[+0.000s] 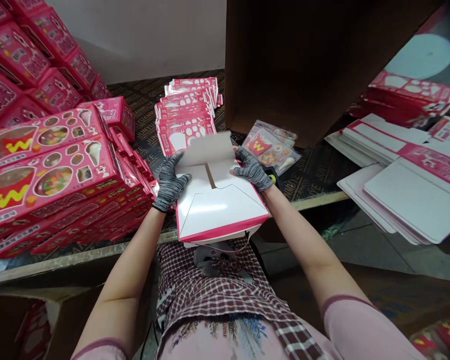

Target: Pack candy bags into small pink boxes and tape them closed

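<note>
Carton [225,202], white-topped and pink-edged, is at the frame's centre over the front of the bench [315,201], its sides grasped in the grip of left hand [171,182] and right hand [252,169], apparently mid-folding, which seems to call next for steadying both sides while guiding the raised flap [206,150].

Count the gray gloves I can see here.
2: one gray glove on the left hand, at the left side of the white box; another on the right hand, at its right side. Others could be hidden.
</note>
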`<act>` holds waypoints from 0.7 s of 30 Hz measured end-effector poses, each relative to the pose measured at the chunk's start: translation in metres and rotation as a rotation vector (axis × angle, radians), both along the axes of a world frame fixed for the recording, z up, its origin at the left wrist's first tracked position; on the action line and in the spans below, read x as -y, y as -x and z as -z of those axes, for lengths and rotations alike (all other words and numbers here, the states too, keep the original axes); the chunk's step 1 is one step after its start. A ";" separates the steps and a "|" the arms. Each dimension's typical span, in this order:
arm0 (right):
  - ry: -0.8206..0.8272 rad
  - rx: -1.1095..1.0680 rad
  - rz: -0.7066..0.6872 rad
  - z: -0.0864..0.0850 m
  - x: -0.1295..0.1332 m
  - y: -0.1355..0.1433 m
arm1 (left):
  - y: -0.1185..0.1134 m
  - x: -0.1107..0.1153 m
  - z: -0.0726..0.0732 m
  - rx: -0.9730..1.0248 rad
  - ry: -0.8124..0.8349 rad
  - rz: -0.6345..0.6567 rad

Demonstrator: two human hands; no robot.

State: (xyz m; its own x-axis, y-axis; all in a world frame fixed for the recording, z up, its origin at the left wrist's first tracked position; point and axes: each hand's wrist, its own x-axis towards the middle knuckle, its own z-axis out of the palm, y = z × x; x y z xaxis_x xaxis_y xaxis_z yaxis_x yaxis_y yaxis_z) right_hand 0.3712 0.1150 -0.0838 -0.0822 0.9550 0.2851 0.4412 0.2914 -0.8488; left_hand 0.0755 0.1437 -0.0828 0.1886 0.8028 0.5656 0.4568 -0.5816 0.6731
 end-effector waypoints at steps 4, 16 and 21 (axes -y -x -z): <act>-0.080 -0.177 -0.130 -0.008 -0.001 0.000 | 0.003 0.013 -0.023 0.026 -0.054 0.309; 0.027 0.835 -0.624 -0.044 -0.025 0.046 | -0.018 0.226 -0.065 0.416 1.359 0.607; -0.012 1.054 -0.476 -0.035 -0.008 0.062 | -0.029 0.222 -0.026 0.917 1.494 0.158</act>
